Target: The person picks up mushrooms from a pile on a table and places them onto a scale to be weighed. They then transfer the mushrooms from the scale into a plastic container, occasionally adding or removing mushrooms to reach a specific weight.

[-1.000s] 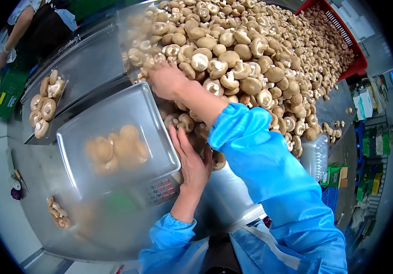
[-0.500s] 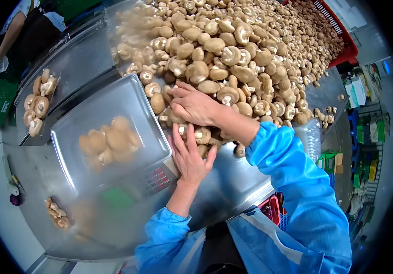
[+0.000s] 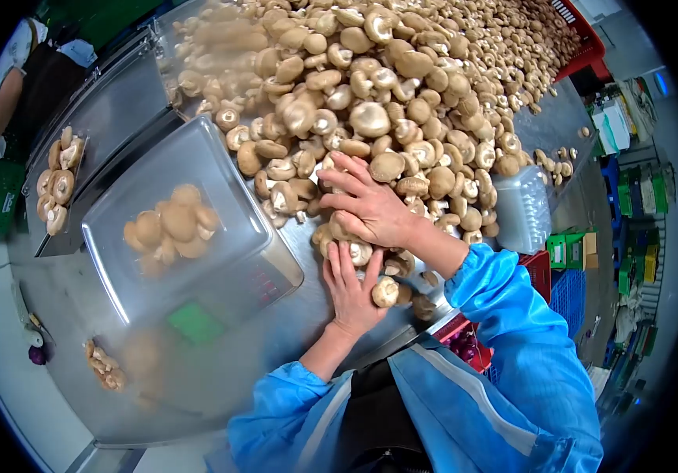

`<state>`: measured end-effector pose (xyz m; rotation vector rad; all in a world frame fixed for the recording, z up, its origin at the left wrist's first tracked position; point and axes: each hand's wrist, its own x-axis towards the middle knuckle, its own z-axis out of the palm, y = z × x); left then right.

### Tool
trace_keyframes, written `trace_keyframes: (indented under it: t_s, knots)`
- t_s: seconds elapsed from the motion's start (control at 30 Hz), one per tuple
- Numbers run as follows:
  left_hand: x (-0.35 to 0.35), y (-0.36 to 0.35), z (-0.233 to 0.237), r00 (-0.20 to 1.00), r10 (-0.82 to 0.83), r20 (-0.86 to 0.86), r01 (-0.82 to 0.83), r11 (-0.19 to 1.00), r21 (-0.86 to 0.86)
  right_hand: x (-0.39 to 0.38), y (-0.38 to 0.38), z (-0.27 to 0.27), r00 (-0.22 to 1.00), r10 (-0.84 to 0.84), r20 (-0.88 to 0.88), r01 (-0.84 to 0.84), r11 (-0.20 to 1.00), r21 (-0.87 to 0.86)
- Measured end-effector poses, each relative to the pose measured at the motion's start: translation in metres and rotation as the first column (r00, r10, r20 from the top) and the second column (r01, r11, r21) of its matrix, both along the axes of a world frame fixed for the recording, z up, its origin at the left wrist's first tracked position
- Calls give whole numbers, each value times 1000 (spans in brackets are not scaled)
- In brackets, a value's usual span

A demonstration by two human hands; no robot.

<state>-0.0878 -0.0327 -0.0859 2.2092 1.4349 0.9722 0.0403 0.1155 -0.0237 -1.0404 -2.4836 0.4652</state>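
Note:
Brown-capped mushrooms are piled in a large heap (image 3: 370, 118) on the metal table. My right hand (image 3: 378, 209) curves over several mushrooms at the heap's near edge, its fingers bent down onto them. Just below it, my left hand (image 3: 352, 298) cups the same cluster from the near side; one pale mushroom (image 3: 361, 253) shows between its fingers and thumb. A loose mushroom (image 3: 384, 292) sits beside my left thumb. Blurred mushrooms (image 3: 423, 307) are at the table's front edge. Left of my hands, a scale with a clear-covered pan (image 3: 228, 169) carries several mushrooms (image 3: 173, 225).
A packed tray of mushrooms (image 3: 60, 183) lies at the left, and a small pile (image 3: 104, 365) at the lower left. Clear plastic trays (image 3: 522, 209) are stacked at the right. A red crate (image 3: 583, 39) stands behind the heap. Another person's arm (image 3: 1, 114) is at the upper left.
Both hands have moved right and towards me with mushrooms between them, away from the scale. More bare metal shows beside the scale. Some mushrooms have rolled to the front edge.

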Motion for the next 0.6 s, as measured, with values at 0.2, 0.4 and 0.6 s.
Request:
trace_keyframes:
  t_s: [0.2, 0.4, 0.6]
  knots:
    - [-21, -3, 16, 995, -97, 11, 97, 992, -81, -4, -21, 12, 987, -117, -114, 106, 989, -102]
    - [-50, -33, 17, 994, -63, 90, 81, 975, -207, -1, -79, 129, 976, -43, 214, 73, 988, -137]
    - [-36, -56, -22, 965, 21, 263, 23, 986, -163, -29, -157, 216, 974, 63, 217, -54, 997, -47]
